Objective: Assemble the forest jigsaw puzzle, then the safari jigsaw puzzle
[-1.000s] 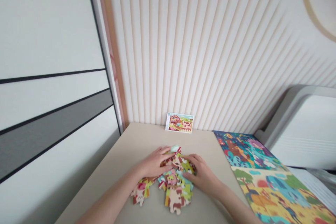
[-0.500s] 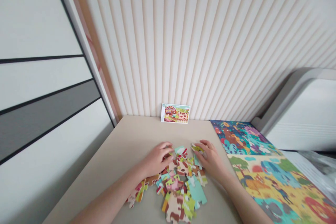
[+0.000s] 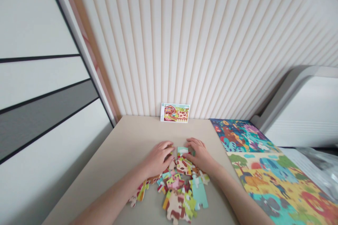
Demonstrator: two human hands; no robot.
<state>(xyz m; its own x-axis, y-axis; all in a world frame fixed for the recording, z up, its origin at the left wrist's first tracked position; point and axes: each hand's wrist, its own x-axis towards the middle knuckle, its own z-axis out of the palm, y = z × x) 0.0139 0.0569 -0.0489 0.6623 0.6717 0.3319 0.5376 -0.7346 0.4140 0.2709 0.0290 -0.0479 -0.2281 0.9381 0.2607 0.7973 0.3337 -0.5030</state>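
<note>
Loose jigsaw puzzle pieces [image 3: 175,205] with cow, fence and grass prints lie overlapping in a heap on the table. At the far left of the heap is my left hand [image 3: 158,158], its fingers and thumb curved around a puzzle piece [image 3: 171,152] that shows only in part. Opposite it, my right hand [image 3: 200,155] curls over the far right side of the heap. A mostly hidden puzzle piece [image 3: 192,152] shows between its thumb and fingers. Between my hands lies a light-blue piece [image 3: 182,150], with a cow-patterned piece [image 3: 184,166] just nearer to me.
A farm picture card [image 3: 175,113] leans against the ribbed wall panel [image 3: 169,42] behind the table [image 3: 134,133]. Two picture puzzles, a dark blue one [image 3: 241,135] and a yellow animal one [image 3: 274,179], lie to the right. Clear plastic wrapping [image 3: 319,172] is at the far right.
My right hand has moved left, closer to the left hand, carrying the green piece inward. The light-blue pieces near it have shifted slightly. My left hand has hardly moved.
</note>
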